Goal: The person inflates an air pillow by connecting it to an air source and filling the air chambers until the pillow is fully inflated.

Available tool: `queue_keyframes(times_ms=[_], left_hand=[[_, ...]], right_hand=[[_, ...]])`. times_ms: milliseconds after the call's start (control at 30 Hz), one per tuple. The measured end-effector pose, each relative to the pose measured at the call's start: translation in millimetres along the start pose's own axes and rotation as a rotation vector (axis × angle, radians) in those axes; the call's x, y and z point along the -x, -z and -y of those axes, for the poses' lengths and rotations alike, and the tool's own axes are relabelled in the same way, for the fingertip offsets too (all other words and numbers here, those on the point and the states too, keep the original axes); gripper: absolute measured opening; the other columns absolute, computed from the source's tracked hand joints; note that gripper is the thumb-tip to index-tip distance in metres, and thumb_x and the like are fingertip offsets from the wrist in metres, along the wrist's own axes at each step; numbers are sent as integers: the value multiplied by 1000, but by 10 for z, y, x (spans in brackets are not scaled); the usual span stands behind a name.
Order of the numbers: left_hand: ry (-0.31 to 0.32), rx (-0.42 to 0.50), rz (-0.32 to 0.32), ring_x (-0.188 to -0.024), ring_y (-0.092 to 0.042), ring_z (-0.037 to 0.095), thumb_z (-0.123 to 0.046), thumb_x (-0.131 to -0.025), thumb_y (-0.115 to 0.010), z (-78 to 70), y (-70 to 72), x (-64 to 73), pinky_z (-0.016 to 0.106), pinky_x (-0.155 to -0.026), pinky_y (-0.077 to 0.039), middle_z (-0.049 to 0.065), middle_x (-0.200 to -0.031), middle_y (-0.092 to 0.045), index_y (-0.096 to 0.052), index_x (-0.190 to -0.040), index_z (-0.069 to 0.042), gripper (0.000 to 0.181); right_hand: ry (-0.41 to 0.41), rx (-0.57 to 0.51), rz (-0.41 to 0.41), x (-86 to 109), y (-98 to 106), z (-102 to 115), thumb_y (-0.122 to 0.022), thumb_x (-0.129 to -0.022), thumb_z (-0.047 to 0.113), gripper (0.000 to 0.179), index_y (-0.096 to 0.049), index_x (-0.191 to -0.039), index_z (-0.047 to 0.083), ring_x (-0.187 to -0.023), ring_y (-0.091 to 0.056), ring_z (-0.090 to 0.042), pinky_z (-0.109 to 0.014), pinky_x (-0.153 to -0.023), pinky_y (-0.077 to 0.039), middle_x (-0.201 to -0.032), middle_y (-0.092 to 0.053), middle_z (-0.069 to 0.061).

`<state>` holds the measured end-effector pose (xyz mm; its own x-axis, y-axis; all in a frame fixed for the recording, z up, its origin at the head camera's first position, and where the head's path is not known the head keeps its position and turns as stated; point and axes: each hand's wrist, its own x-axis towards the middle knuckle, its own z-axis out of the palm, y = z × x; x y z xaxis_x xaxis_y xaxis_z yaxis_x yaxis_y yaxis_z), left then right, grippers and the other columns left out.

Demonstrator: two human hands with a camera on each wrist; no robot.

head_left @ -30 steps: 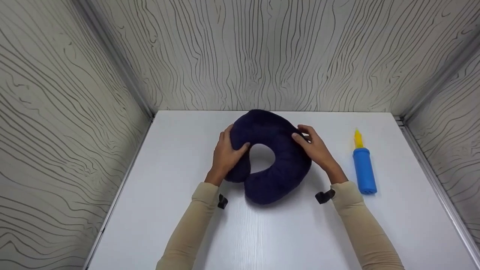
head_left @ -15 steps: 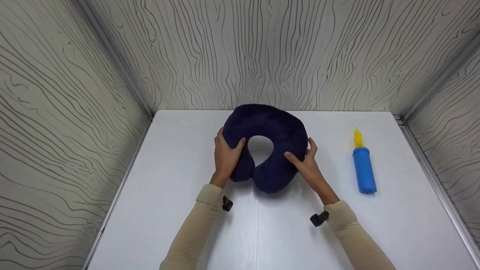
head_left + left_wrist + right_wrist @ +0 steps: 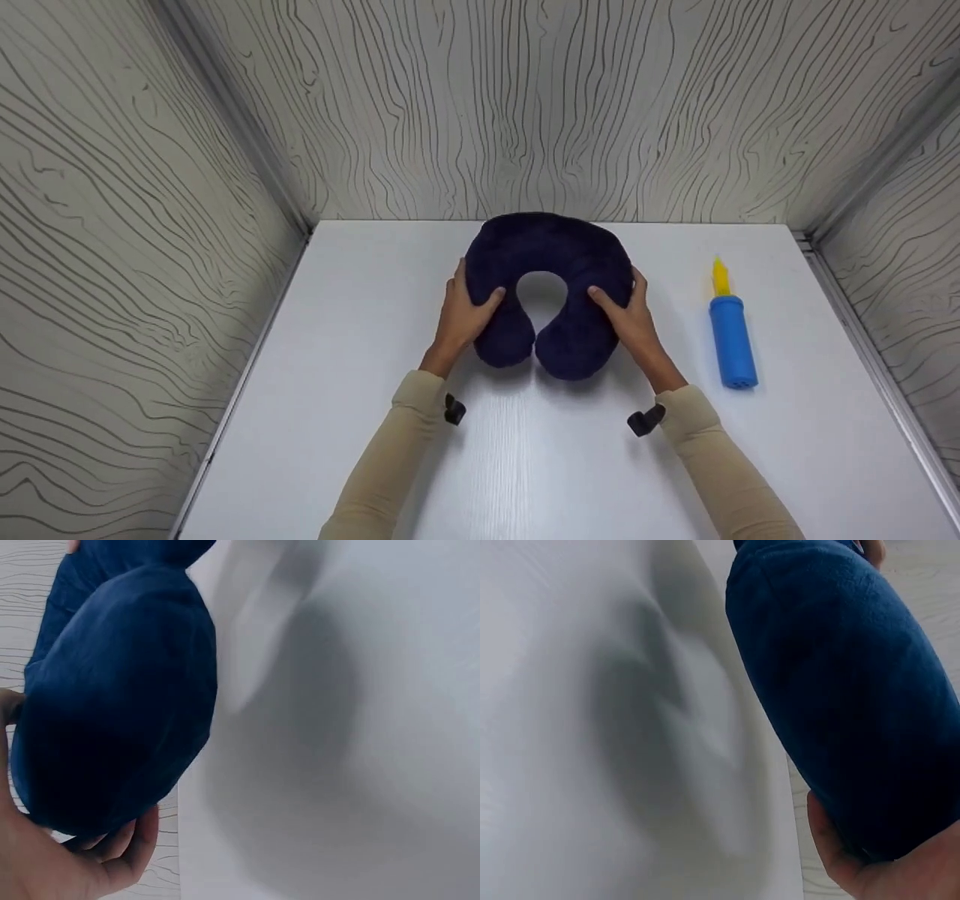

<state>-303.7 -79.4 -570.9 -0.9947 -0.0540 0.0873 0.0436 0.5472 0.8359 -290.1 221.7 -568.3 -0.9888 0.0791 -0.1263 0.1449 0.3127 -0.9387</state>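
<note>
A dark blue plush neck pillow (image 3: pixel 547 240) is held up over the white table, its two rounded ends toward the person and meeting below the round opening. My left hand (image 3: pixel 461 319) grips its left side, thumb on the top face and fingers curled round the outer edge. On the opposite side my right hand (image 3: pixel 631 319) holds it the same way. Both wrist views show fingers wrapped under the pillow (image 3: pixel 120 705), with the pillow's shadow falling on the tabletop below. In the right wrist view the hand (image 3: pixel 885 870) cups the pillow (image 3: pixel 840 690) from beneath.
To the right on the white table (image 3: pixel 337 315) lies a blue hand pump (image 3: pixel 733 341) with a yellow nozzle (image 3: pixel 721 277). Wood-grain patterned panels (image 3: pixel 525 112) rise at the back and both sides, with metal rails along their edges.
The pillow has turned so its gap faces the person, and has lately shifted slightly right. The right hand moved from a loose touch on the upper right to a full grip on the side.
</note>
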Motion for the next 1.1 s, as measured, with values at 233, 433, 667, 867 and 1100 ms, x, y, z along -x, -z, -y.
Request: queue_keyframes(times_ms=[233,433,667,867,1100], left_hand=[[33,34,38,-153,-44,39,-56,-96,-71,54,-74,22,55,-125,-39,23,-165,-42,-25,-169,-9,98],[81,10,68,-152,-45,42,-57,-98,-68,95,-142,28,56,-124,-40,25,-164,-42,-24,-169,-6,98],[144,-23,96,-152,-43,45,-58,-98,-67,171,-179,15,57,-125,-39,29,-165,-40,-24,-169,-4,99],[164,-57,112,-152,-43,47,-60,-98,-65,235,-197,8,57,-125,-39,31,-164,-39,-21,-169,-3,101],[165,-81,117,-150,-45,47,-61,-99,-63,277,-205,-3,56,-124,-40,33,-163,-40,-20,-169,-2,102]], right_hand=[[-81,26,-5,-165,22,-85,-64,-96,67,110,2,-171,20,-164,-20,-39,-53,-135,-20,-177,-14,-23],[-102,51,4,-265,-1,-197,-61,-98,69,111,-1,-170,10,-162,-26,-42,-54,-134,-23,-175,-18,-28],[-94,115,4,-310,-39,-265,-62,-98,67,110,-10,-169,1,-163,-25,-42,-54,-134,-24,-174,-21,-29],[-93,141,5,-308,-51,-289,-63,-99,65,107,-15,-168,-1,-161,-27,-42,-54,-133,-26,-172,-26,-30],[-80,146,7,-324,-54,-317,-62,-99,66,108,-14,-168,-2,-162,-26,-43,-55,-133,-25,-172,-24,-30]])
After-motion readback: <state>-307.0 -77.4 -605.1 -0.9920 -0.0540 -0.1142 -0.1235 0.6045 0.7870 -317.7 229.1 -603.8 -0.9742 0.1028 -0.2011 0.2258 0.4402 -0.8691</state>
